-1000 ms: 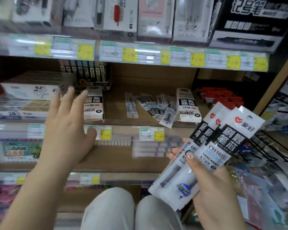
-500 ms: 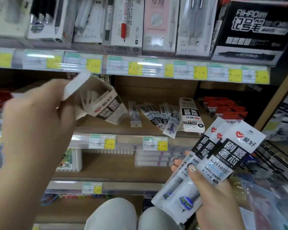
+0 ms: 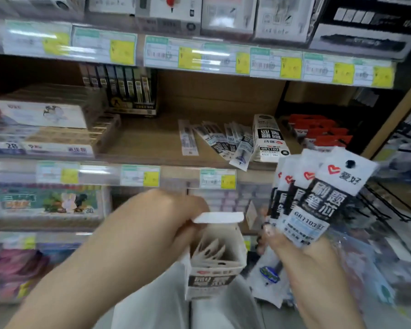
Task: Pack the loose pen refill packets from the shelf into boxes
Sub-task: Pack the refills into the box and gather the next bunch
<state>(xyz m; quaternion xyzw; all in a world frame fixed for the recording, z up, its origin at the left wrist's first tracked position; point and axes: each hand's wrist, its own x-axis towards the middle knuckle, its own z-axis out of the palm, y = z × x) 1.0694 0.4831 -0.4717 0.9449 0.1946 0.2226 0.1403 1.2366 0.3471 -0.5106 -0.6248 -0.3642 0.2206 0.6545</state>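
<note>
In front of the middle shelf (image 3: 140, 143), low over the knees: the left hand (image 3: 152, 236) has its grip curled round an open box (image 3: 215, 269), flap up, mouth toward the camera. Some packets already sit inside, so I read it as partly filled. Can't tell how much room remains.

The right hand (image 3: 306, 264) grip pinches a fan of refill packets (image 3: 318, 203), thumb on top, just beside the box mouth and not in yet.

Left to do, my read:
- slot this fan in and close the flap
- clear the loose packets (image 3: 223, 141) spread on the shelf
- pick up the single packet (image 3: 188, 138) lying apart to their left

A closed box (image 3: 269, 138) with the same print lies right beside that pile, probably finished.

Around: red boxes (image 3: 318, 131) further right, a black display box (image 3: 131, 93) at the back, and a wire rack (image 3: 389, 207) near the right hand.

In the way: the fan looks splayed wider than the box mouth, so I'd square it up first. The frame is blurred, so fine detail is unreliable.
</note>
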